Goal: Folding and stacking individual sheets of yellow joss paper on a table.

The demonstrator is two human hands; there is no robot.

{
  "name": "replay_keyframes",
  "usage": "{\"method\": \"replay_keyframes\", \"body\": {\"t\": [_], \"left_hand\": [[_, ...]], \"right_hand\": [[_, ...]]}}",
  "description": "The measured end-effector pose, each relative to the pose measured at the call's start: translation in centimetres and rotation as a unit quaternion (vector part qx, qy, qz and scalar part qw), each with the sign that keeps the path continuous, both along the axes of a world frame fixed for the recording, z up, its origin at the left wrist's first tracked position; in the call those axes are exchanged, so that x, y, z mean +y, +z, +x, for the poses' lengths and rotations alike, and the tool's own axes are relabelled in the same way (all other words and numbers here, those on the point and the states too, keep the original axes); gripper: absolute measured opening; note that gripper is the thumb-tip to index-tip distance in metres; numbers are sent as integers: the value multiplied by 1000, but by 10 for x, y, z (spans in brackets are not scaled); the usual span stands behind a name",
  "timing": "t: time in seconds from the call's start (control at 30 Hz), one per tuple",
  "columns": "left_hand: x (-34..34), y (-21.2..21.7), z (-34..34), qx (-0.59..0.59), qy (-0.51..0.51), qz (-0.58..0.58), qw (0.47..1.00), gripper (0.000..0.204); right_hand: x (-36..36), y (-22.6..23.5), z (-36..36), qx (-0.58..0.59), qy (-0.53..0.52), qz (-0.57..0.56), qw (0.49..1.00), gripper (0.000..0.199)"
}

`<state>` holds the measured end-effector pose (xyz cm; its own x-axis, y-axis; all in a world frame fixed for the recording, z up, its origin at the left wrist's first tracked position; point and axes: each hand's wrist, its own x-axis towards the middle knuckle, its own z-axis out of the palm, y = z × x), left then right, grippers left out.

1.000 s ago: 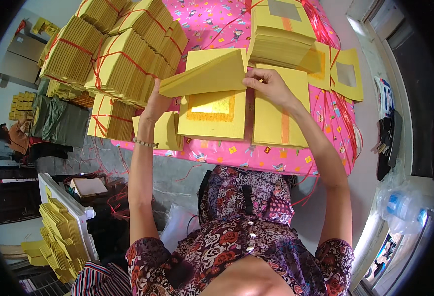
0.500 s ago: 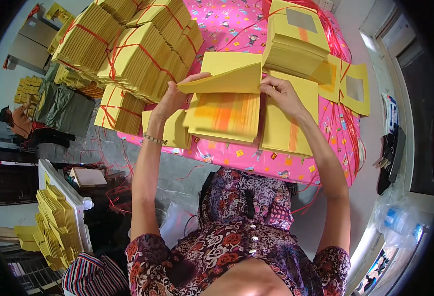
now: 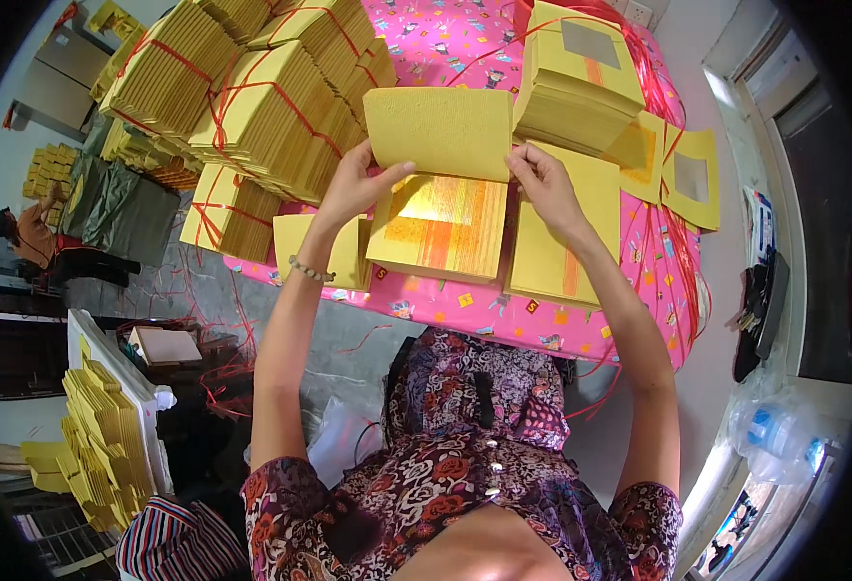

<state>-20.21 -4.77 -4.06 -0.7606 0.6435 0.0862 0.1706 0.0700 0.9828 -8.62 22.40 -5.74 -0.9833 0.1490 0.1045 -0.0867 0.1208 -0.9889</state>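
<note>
Both my hands hold a sheet of yellow paper [image 3: 440, 131] by its near corners. The sheet stands tilted up above a stack of yellow paper [image 3: 433, 257] whose top has a shiny gold-orange patch. My left hand [image 3: 356, 186] has its thumb across the near left corner, its other fingers partly hidden. At the near right corner, my right hand [image 3: 542, 182] pinches the edge between thumb and fingers. A flat yellow stack [image 3: 566, 232] with an orange stripe lies beside my right hand. Under my left wrist sits a smaller yellow stack [image 3: 295, 237].
Yellow bundles tied with red string [image 3: 280, 102] pile up at the left of the pink patterned table [image 3: 445, 44]. A tall paper stack [image 3: 576, 73] stands at the far right, near loose red strings [image 3: 692, 281]. Another person [image 3: 43, 242] works at far left.
The yellow sheet has swung from folded and slanted to nearly flat-faced and upright, uncovering the shiny patch below. My left hand has shifted slightly right, its thumb now on the sheet.
</note>
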Motion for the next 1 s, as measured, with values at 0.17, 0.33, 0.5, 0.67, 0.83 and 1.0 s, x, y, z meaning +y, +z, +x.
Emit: {"method": "replay_keyframes", "body": {"t": [0.17,0.33,0.5,0.67,0.83,1.0], "left_hand": [[16,0,-6,73,115,-37,990,38],[19,0,-4,50,129,-41,989,37],[24,4,-2,46,142,-71,986,36],[29,-3,5,105,181,-36,977,48],[31,-8,12,131,202,-17,970,56],[33,-9,13,167,215,-32,962,62]], "right_hand": [[1,2,-2,-5,-13,13,1000,24],[-4,14,1,23,-40,46,998,27],[0,11,-4,13,-58,99,993,29],[5,1,-10,-30,-56,79,995,29],[-13,21,2,118,-184,376,901,31],[-23,28,3,237,-32,524,817,48]]}}
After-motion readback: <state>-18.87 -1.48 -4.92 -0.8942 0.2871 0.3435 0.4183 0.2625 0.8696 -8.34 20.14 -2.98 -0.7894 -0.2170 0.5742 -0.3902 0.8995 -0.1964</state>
